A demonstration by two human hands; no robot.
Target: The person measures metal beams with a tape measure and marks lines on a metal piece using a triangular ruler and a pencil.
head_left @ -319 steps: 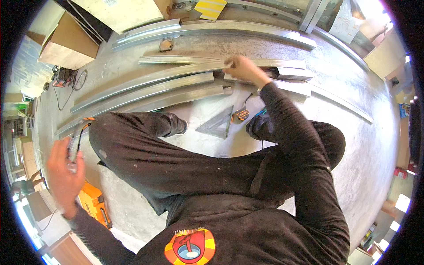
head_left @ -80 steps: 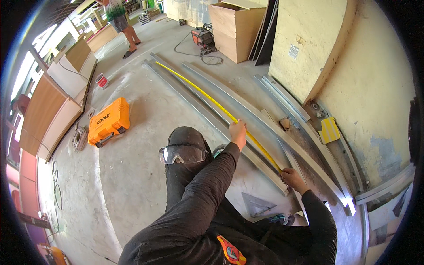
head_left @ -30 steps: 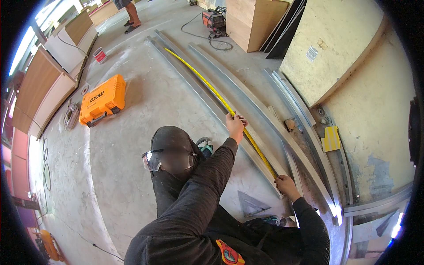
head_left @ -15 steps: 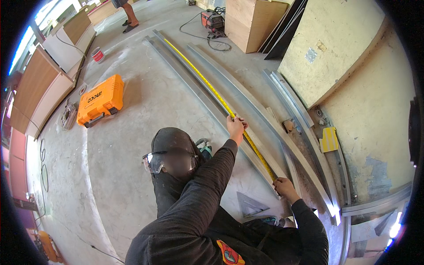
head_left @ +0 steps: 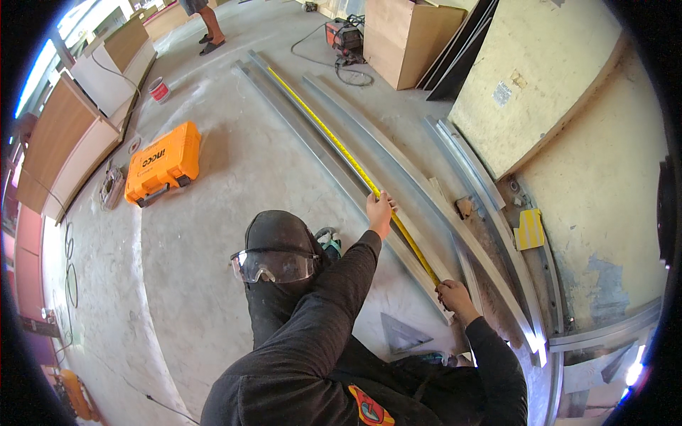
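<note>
A yellow tape measure blade runs along a long grey metal bar on the floor. My left hand is closed on the blade partway along the bar, thumb and fingers pinching it. Close to the bar's near end, my right hand grips the near end of the blade; its fingers hide whether a tape case is there. More metal bars lie to the right. On the floor left of the bar's near end is a grey triangular square.
A black hood with clear goggles is just beyond my left sleeve. An orange tool case lies to the left. A red-and-black machine with cables, wooden boxes and a leaning yellowish panel stand farther off. A person's legs show at the far left.
My right hand has shifted slightly up along the bar, showing more of the bar's near end. The left hand keeps its pinch on the blade. The hood and goggles have turned a little.
</note>
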